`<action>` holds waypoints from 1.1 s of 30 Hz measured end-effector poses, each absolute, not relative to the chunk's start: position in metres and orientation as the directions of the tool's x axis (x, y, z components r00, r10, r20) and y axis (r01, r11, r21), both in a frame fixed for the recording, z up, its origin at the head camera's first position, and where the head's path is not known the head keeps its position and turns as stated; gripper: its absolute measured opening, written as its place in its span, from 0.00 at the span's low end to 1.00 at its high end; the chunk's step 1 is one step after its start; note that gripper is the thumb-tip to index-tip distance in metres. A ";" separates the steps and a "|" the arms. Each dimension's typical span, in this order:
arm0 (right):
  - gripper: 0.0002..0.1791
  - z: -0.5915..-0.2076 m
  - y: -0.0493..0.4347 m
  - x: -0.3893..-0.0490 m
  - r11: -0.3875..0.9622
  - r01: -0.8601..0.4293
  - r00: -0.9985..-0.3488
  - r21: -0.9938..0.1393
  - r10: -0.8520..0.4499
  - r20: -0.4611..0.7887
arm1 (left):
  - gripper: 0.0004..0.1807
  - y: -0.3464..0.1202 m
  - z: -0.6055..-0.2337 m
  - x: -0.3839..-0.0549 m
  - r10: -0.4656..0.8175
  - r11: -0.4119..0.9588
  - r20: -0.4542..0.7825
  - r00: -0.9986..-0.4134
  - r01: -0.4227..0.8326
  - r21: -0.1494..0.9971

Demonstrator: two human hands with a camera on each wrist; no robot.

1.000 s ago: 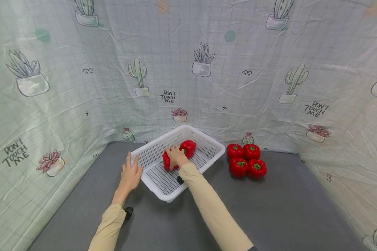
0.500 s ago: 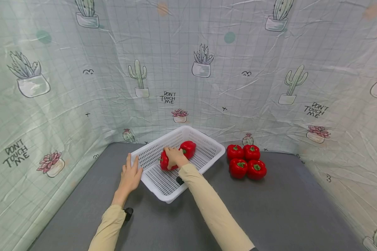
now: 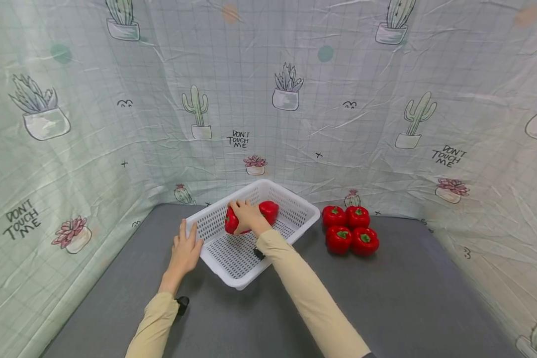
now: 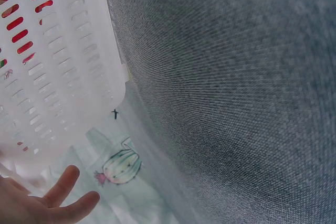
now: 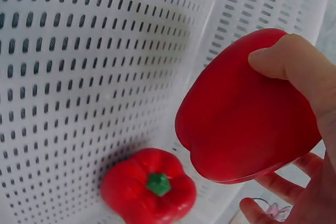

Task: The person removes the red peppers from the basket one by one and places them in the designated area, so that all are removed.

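My right hand (image 3: 249, 217) grips a red bell pepper (image 5: 252, 114) inside the white plastic basket (image 3: 223, 276), thumb on one side and fingers round the other. In the right wrist view the held pepper appears raised off the perforated bottom. A second red bell pepper (image 5: 149, 187), its green stem showing, lies in the basket; the head view has it partly behind my right hand. At the basket's left corner my left hand (image 3: 186, 252) rests against the rim with fingers extended. Two of those fingers (image 4: 65, 184) stand free of the basket wall in the left wrist view.
Several red bell peppers (image 3: 351, 231) stand grouped on the grey tabletop (image 3: 411, 288), right of the basket. A cactus-printed curtain (image 3: 268, 99) encloses the back and sides. The basket's far corner lies near it.
My right hand has lifted the gripped pepper and shifted it slightly left and up within the basket. The left hand, the basket and the peppers outside it stay put.
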State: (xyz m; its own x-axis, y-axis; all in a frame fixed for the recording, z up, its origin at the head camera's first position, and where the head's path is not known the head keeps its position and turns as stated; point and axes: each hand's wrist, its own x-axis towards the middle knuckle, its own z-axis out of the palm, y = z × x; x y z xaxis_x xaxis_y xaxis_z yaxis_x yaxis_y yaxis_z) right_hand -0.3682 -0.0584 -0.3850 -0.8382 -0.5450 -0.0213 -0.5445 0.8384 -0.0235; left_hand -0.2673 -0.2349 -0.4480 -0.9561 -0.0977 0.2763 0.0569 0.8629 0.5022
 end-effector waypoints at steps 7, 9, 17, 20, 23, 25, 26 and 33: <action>0.48 -0.367 -0.052 -0.366 0.823 -0.565 -0.824 0.057 -0.567 0.021 | 0.31 -0.234 -0.450 -0.269 -0.098 0.861 0.274 -0.957 0.056 0.505; 0.48 -0.360 -0.050 -0.366 0.819 -0.568 -0.820 0.075 -0.572 0.038 | 0.31 -0.234 -0.450 -0.269 -0.093 0.862 0.275 -0.957 0.061 0.503; 0.47 -0.337 -0.040 -0.362 0.803 -0.592 -0.799 0.073 -0.596 0.080 | 0.31 -0.237 -0.448 -0.269 -0.082 0.865 0.277 -0.957 0.070 0.498; 0.47 -0.330 -0.035 -0.358 0.797 -0.600 -0.792 0.067 -0.604 0.092 | 0.31 -0.237 -0.448 -0.269 -0.081 0.864 0.275 -0.958 0.070 0.498; 0.47 -0.324 -0.027 -0.351 0.785 -0.616 -0.777 0.058 -0.618 0.120 | 0.31 -0.237 -0.448 -0.271 -0.080 0.863 0.271 -0.959 0.069 0.501; 0.47 -0.320 -0.021 -0.346 0.777 -0.627 -0.765 0.059 -0.628 0.146 | 0.31 -0.236 -0.449 -0.271 -0.080 0.862 0.269 -0.960 0.069 0.503; 0.47 -0.318 -0.017 -0.344 0.772 -0.633 -0.758 0.058 -0.633 0.161 | 0.31 -0.236 -0.449 -0.271 -0.082 0.861 0.270 -0.959 0.069 0.504; 0.48 -0.312 0.006 -0.323 0.758 -0.652 -0.730 0.008 -0.631 0.263 | 0.31 -0.236 -0.451 -0.271 -0.087 0.858 0.266 -0.960 0.064 0.509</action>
State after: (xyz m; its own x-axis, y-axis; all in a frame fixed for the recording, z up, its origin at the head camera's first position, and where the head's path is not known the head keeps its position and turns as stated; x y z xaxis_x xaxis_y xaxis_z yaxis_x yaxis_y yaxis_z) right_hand -0.3231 0.0065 -0.3120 -0.7300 -0.6310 0.2626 -0.6523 0.7580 0.0081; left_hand -0.2711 -0.2360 -0.4510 -0.9600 -0.0865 0.2662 0.0638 0.8583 0.5091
